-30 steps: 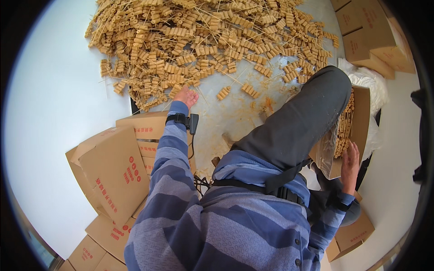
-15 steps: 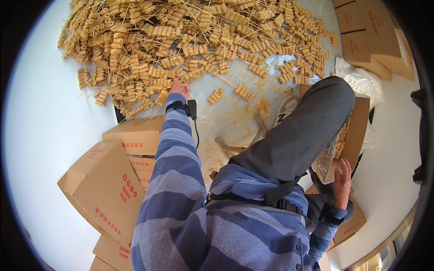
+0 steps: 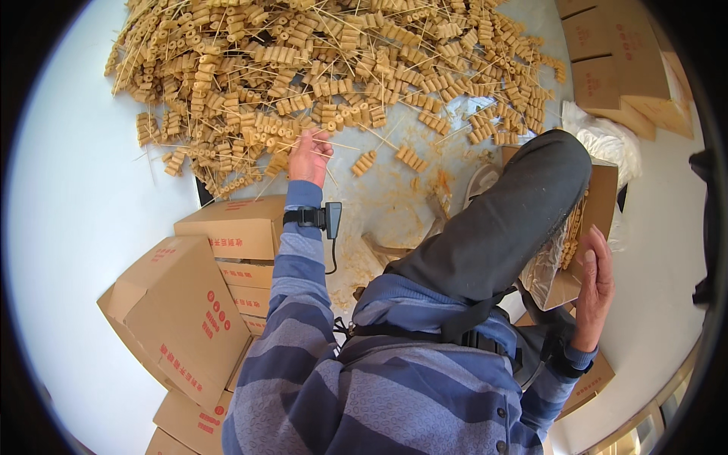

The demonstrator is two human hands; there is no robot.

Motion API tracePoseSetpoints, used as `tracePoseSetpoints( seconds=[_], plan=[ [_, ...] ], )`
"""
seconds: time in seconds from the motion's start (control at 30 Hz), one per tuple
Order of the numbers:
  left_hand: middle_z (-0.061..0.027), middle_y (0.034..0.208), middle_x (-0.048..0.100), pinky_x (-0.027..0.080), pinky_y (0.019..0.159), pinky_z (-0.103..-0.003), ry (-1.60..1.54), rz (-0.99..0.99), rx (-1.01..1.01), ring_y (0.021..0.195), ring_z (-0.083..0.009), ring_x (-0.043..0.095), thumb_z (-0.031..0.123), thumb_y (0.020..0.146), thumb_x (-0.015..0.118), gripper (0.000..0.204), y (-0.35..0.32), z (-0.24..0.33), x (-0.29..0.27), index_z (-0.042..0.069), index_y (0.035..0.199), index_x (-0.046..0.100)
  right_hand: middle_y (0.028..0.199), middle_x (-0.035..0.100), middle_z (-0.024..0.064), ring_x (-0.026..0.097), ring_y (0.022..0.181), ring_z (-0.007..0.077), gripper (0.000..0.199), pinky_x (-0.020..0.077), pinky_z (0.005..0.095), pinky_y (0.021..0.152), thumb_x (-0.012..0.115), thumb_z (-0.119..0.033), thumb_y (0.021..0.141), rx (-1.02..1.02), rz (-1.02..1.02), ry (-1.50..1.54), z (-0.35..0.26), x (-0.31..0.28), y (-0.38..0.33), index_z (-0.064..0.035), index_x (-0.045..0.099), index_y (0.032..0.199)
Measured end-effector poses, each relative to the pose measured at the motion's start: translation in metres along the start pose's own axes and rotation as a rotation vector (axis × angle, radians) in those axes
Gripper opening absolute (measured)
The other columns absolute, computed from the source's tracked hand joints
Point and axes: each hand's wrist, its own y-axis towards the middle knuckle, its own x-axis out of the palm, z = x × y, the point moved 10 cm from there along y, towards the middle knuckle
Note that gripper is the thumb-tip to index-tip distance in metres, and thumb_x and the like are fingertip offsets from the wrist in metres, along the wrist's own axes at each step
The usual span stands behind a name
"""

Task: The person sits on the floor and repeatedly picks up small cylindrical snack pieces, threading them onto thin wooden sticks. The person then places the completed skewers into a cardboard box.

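Note:
My left hand (image 3: 309,157) is at the near edge of a big pile of skewers (image 3: 303,68), thin sticks threaded with ridged, tan, hollow rolls. Its fingers are closed on a few sticks, whose ends poke out to the right; the rolls on them blend into the pile. My right hand (image 3: 596,284) is raised beside an open cardboard box (image 3: 604,193) at the right. Its fingers are stretched out and it holds nothing. Inside that box, lined with clear plastic, some skewers (image 3: 574,231) show.
Closed cartons (image 3: 182,318) are stacked at the left, and more cartons (image 3: 637,61) stand at the far right. White plastic sheeting (image 3: 603,136) lies by the open box. My bent leg (image 3: 500,220) crosses between the pile and the box. Two loose skewers (image 3: 410,158) lie on the crumb-strewn surface.
My left hand has closed on sticks and drawn slightly back and to the right. My right hand has risen a little further along the open box.

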Motion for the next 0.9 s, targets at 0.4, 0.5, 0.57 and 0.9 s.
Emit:
tracePoseSetpoints(
  seconds=[0.4, 0.5, 0.57, 0.9],
  plan=[
    [-0.0107, 0.098, 0.066, 0.053, 0.081, -0.037, -0.164, -0.783, -0.159, 0.085, -0.0223, 0.065, 0.025, 0.106, 0.052, 0.023, -0.216, 0.037, 0.269, 0.007, 0.118, 0.060, 0.127, 0.061, 0.0091, 0.057, 0.118, 0.0168, 0.044, 0.0478, 0.0316, 0.100, 0.053, -0.030, 0.107, 0.131, -0.544, 0.808, -0.078, 0.147, -0.009, 0.0012, 0.055, 0.137],
    [-0.0093, 0.098, 0.064, 0.052, 0.076, -0.035, -0.172, -0.883, -0.264, 0.080, -0.0205, 0.064, 0.025, 0.106, 0.052, 0.025, -0.257, 0.012, 0.301, 0.007, 0.122, 0.059, 0.112, 0.064, 0.0059, 0.058, 0.108, 0.0127, 0.044, 0.0451, 0.0278, 0.098, 0.057, -0.034, 0.105, 0.126, -0.568, 0.838, -0.074, 0.144, -0.016, 0.0000, 0.059, 0.134],
    [-0.0079, 0.098, 0.063, 0.050, 0.069, -0.032, -0.165, -0.865, -0.311, 0.074, -0.0175, 0.060, 0.025, 0.106, 0.052, 0.027, -0.269, 0.000, 0.310, 0.008, 0.125, 0.059, 0.104, 0.067, 0.0041, 0.059, 0.103, 0.0113, 0.045, 0.0449, 0.0272, 0.097, 0.058, -0.035, 0.104, 0.111, -0.551, 0.945, -0.075, 0.138, -0.020, -0.0004, 0.060, 0.133],
    [-0.0021, 0.089, 0.060, 0.043, 0.057, -0.024, -0.138, -0.873, -0.377, 0.062, -0.0085, 0.051, 0.024, 0.108, 0.047, 0.041, -0.316, -0.030, 0.341, 0.014, 0.147, 0.043, 0.083, 0.064, 0.0014, 0.063, 0.067, 0.0091, 0.036, 0.0539, 0.0224, 0.064, 0.056, -0.028, 0.105, 0.131, -0.458, 1.510, -0.058, 0.116, -0.023, -0.0012, 0.059, 0.130]
  ],
)
